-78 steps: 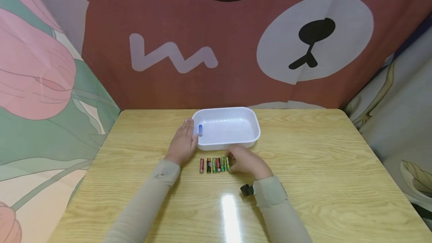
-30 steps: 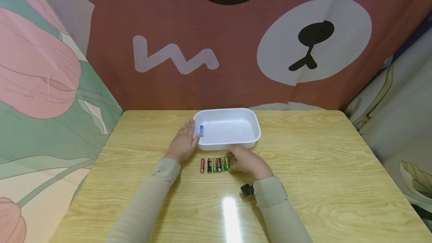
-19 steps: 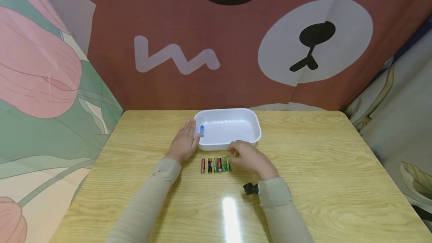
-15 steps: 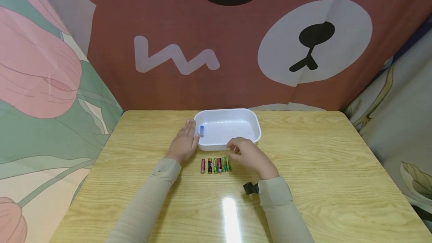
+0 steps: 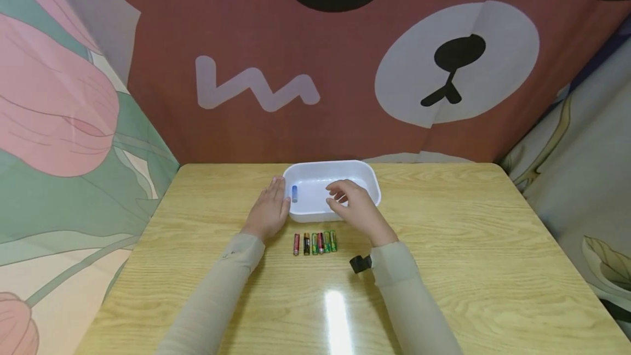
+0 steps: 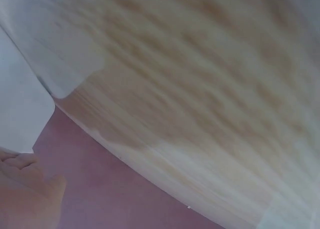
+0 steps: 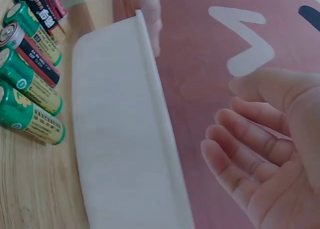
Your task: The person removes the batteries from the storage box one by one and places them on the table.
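My left hand [image 5: 267,210] rests with straight fingers along the left side of a white plastic tray [image 5: 315,216]. Inside that tray, by its left wall, lies a blue battery [image 5: 294,194]. My right hand [image 5: 359,207] is over the tray's front right part, its fingers loosely bent and holding nothing; the right wrist view shows the palm [image 7: 285,189] bare. In front of the tray several batteries lie side by side in a row: a red battery [image 5: 296,244] at the left end, a black battery [image 5: 307,243] beside it, then green ones around a second red one, ending in a green battery [image 5: 333,240].
The wooden table [image 5: 468,256] spreads around the tray and reaches a reddish printed cloth [image 5: 345,136] behind it. Printed curtains hang at left and right. A small black device [image 5: 360,263] sits at the right wrist.
My right hand has left the right end of the battery row and risen up and away to over the tray. The left hand stays at the tray's side; the batteries lie as before.
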`<state>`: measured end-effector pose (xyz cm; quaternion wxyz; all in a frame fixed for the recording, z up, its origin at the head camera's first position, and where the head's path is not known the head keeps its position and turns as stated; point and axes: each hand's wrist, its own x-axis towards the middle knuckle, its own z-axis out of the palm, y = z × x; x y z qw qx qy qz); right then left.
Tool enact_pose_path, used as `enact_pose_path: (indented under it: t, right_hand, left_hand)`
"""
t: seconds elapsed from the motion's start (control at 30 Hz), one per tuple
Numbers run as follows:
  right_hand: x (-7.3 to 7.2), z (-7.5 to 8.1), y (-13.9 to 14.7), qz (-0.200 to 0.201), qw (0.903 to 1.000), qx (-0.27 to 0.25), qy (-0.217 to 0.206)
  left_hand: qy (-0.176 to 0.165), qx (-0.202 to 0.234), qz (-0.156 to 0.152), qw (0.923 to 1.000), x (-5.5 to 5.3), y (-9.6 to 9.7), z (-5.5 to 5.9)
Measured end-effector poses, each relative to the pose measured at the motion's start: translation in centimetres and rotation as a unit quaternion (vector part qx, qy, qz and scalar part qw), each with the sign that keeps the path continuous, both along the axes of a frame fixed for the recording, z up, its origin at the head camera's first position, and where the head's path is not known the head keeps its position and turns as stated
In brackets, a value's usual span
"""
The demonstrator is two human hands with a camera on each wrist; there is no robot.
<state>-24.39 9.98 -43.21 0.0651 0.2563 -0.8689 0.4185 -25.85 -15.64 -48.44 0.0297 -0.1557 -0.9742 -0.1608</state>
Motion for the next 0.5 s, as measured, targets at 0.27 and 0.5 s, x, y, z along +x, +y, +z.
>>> enact_pose_path:
  t: [0.27, 0.5]
  right_hand:
    - [-2.1, -0.5, -1.2, 0.005, 0.9993, -0.009, -0.035]
    - [-3.9, -1.0, -2.4, 0.013, 0.9984, -0.025, -0.05]
  left_hand:
    - [-0.001, 0.004, 0.006, 1.0, 0.0, 0.1, -0.1]
    - [0.0, 0.007, 0.003, 1.0, -0.1, 0.0, -0.2]
